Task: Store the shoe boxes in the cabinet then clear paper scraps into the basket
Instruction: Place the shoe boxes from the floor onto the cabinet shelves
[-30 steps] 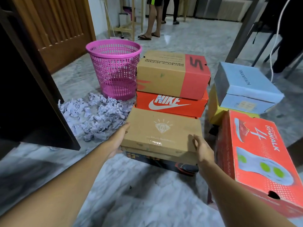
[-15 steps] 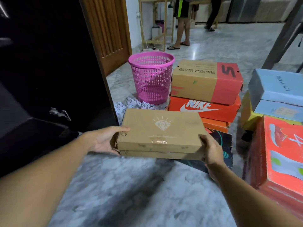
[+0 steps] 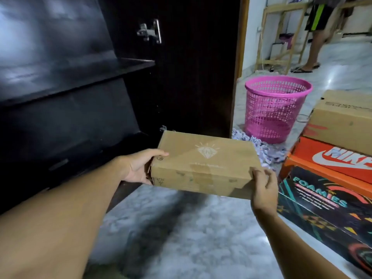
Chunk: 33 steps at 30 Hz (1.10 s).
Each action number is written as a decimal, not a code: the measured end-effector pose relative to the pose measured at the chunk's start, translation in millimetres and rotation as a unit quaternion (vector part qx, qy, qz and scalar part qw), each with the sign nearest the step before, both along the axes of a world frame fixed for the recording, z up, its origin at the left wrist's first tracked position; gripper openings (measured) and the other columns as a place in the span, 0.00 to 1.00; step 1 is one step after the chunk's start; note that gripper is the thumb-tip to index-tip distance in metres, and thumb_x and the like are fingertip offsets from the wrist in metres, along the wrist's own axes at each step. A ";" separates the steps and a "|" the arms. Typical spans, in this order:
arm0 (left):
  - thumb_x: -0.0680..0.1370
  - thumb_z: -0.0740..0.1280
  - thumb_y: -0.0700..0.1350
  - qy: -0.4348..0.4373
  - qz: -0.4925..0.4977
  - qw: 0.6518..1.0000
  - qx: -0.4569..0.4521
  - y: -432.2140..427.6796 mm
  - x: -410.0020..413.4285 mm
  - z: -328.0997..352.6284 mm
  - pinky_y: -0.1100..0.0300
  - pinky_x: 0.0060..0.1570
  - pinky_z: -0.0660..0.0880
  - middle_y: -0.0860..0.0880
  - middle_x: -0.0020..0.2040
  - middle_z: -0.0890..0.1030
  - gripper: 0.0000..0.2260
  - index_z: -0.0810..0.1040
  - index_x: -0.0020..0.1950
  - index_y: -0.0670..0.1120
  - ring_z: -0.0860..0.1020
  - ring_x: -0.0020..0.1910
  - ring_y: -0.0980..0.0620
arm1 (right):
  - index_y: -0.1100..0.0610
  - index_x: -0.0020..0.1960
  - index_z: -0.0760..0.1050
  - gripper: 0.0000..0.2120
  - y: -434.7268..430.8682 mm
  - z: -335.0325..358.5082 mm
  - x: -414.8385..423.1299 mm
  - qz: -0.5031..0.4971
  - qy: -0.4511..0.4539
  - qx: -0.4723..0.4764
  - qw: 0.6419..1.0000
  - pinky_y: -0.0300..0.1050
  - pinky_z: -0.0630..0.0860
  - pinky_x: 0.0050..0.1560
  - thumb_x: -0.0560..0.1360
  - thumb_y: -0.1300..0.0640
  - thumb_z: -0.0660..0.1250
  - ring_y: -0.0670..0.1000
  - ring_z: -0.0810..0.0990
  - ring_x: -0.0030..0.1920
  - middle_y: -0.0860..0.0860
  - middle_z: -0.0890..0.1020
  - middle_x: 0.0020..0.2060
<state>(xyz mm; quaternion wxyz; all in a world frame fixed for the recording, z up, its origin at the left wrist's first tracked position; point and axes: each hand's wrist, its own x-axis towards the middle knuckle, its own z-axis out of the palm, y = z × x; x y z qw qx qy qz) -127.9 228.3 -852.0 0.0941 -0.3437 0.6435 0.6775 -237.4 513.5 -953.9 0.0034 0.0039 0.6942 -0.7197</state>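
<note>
Hands hold a brown cardboard shoe box [image 3: 203, 164] by its two ends: the left hand [image 3: 138, 168] grips the left end, thumb laid over the lid edge and fingers curled underneath, and the right hand [image 3: 263, 186] wraps the near right corner. The box, with a pale diamond logo on its lid, hangs level above the marble floor [image 3: 181, 238], just in front of the open dark cabinet [image 3: 80, 109] and below its shelf [image 3: 80, 77]. Behind the box, crumpled paper scraps [image 3: 267, 152] lie on the floor at the foot of a pink plastic basket [image 3: 275, 109]. To the right, a black Foamies box [image 3: 322, 208] lies on the floor; behind it sits an orange Nike box [image 3: 332, 158] with a tan box [image 3: 342, 117] on top.
</note>
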 end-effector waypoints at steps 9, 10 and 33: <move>0.75 0.68 0.54 0.064 0.216 0.974 -0.027 -101.3 76.2 8.3 0.44 0.57 0.77 0.44 0.53 0.81 0.16 0.76 0.60 0.48 0.79 0.55 0.43 | 0.53 0.60 0.72 0.13 -142.5 37.6 4.2 0.211 0.046 -0.009 0.976 0.37 0.74 0.41 0.79 0.50 0.67 0.43 0.80 0.44 0.52 0.82 0.50; 0.75 0.67 0.54 0.069 0.235 0.969 -0.024 -112.7 82.0 5.5 0.44 0.56 0.77 0.44 0.52 0.81 0.16 0.77 0.59 0.48 0.79 0.53 0.43 | 0.53 0.61 0.72 0.13 -158.3 43.1 4.1 0.232 0.045 -0.008 0.972 0.37 0.74 0.42 0.79 0.51 0.67 0.42 0.80 0.44 0.51 0.82 0.51; 0.75 0.66 0.58 0.092 0.532 0.842 -0.019 -220.0 209.7 -74.6 0.47 0.51 0.77 0.45 0.51 0.80 0.18 0.78 0.60 0.49 0.78 0.52 0.43 | 0.50 0.79 0.56 0.36 -383.6 -9.6 86.7 0.386 0.023 0.093 0.917 0.48 0.67 0.71 0.77 0.51 0.70 0.56 0.72 0.64 0.56 0.63 0.67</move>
